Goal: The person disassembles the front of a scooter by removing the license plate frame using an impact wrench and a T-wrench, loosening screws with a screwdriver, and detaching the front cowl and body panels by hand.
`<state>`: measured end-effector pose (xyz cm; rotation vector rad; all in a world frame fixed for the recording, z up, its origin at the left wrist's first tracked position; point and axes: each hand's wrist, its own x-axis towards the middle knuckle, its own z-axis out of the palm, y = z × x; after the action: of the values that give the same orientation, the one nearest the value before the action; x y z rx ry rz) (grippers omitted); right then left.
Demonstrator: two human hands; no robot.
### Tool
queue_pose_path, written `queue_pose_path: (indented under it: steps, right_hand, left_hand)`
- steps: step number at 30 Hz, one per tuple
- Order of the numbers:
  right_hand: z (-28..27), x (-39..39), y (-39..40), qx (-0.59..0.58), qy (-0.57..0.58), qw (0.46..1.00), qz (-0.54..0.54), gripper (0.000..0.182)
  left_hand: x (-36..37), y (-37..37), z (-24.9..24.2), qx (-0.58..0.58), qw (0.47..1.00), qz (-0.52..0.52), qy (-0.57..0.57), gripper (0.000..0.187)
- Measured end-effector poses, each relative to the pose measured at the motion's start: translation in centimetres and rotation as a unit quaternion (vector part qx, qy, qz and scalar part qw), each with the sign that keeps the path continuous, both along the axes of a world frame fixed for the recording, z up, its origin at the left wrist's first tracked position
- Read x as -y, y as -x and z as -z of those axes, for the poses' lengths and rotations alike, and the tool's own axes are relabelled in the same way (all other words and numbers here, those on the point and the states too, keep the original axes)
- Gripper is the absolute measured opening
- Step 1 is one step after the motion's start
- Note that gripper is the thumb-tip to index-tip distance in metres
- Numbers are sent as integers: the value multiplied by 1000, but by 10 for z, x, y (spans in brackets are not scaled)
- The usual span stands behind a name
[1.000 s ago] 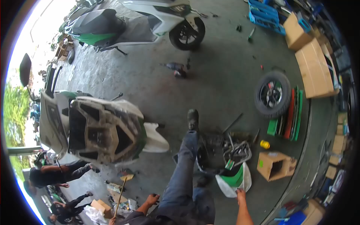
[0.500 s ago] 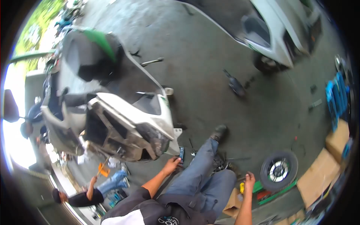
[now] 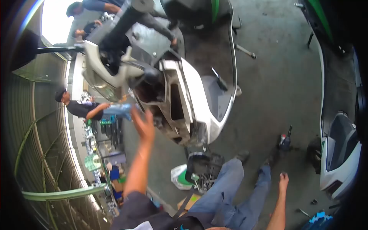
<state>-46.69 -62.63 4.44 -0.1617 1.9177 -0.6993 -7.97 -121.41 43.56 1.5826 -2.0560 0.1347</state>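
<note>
The person's left hand (image 3: 142, 125) is raised on the left, blurred, its fingers spread and released. Nearest to it is the large white scooter with a dark, partly stripped front (image 3: 205, 111), which stands in the middle of the scene. The scooter's exposed front lies just to the right of this hand, and its handlebar end lies farther off; whether the fingertips touch the bodywork cannot be told.

The person's right hand (image 3: 283, 178) hangs low on the right, beside the trouser leg and well apart from that scooter. Its fingers are curled in, and I cannot tell whether they grasp anything. The nearest thing ahead of it is a dark power tool with a red patch (image 3: 284, 142) on the grey concrete floor (image 3: 276, 88).

A black-and-silver tool (image 3: 221, 82) lies on the scooter's footboard. On the floor at its near end are a white-and-green curved plastic panel (image 3: 179, 177) and, just right of it, a jumble of black and metal parts (image 3: 203, 172). A second white scooter with a black seat (image 3: 347, 163) stands at the far right. On the left, well beyond the left hand, is a co-worker in a black shirt and blue jeans (image 3: 81, 109).
</note>
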Motion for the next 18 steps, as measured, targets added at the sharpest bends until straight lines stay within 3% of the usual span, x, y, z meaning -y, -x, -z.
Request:
queue_pose_path:
  steps: [2, 3, 4, 6, 9, 10, 13, 14, 18]
  right_hand:
    - [-52, 69, 33, 19, -30, 996, 78, 32]
    - [-54, 73, 41, 16, -37, 997, 70, 32]
    - [-56, 73, 44, 23, -42, 998, 45, 31]
    - [-61, 64, 41, 39, -61, 997, 8, 30]
    - [-44, 58, 40, 54, -118, 991, -37, 27]
    - [-42, 51, 38, 52, -138, 989, -26, 26]
    - [-40, 46, 31, 49, -164, 985, -4, 24]
    - [-48, 52, 21, 48, -151, 987, -3, 24]
    - [-75, 86, -13, 78, -101, 991, -37, 31]
  left_hand:
    - [82, -24, -19, 118, 988, 77, 58, 68]
    - [108, -33, -26, 181, 977, 113, 12, 60]
    - [130, -41, -28, 175, 973, 148, 6, 52]
    - [133, -30, -34, 152, 984, 96, -1, 36]
    - [141, -16, -22, 25, 992, 107, 66, 29]
    - [149, -26, -17, 44, 995, 20, 87, 31]
    - [160, -36, -4, -83, 991, 76, 73, 36]
    - [157, -23, -1, -106, 977, 130, 134, 37]
    - [62, 43, 3, -231, 965, -12, 126, 35]
